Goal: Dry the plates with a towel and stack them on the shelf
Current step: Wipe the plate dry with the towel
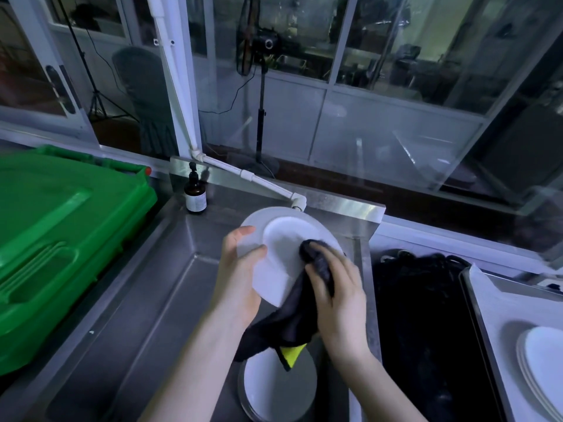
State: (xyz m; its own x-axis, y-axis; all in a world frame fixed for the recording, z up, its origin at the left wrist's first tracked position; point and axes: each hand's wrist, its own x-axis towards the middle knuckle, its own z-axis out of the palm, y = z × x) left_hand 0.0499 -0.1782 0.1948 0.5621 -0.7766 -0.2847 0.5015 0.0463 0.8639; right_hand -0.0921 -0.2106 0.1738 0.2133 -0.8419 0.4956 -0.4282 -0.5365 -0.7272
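My left hand [239, 275] grips the left rim of a white plate [281, 239], holding it tilted above the steel sink [146, 303]. Against the plate's face my right hand [338, 296] holds a dark towel [292, 318]; a yellow corner of the towel hangs below. Underneath, in the sink, lie more white plates [271, 388] in a low pile. At the far right, a small stack of white plates [542, 363] rests on a white shelf surface [499, 303].
A green bin lid [61, 239] fills the left side. A brown pump bottle [195, 193] stands at the sink's back corner, beside a white tap pipe [259, 178]. A dark gap with black netting [426, 315] separates sink and shelf.
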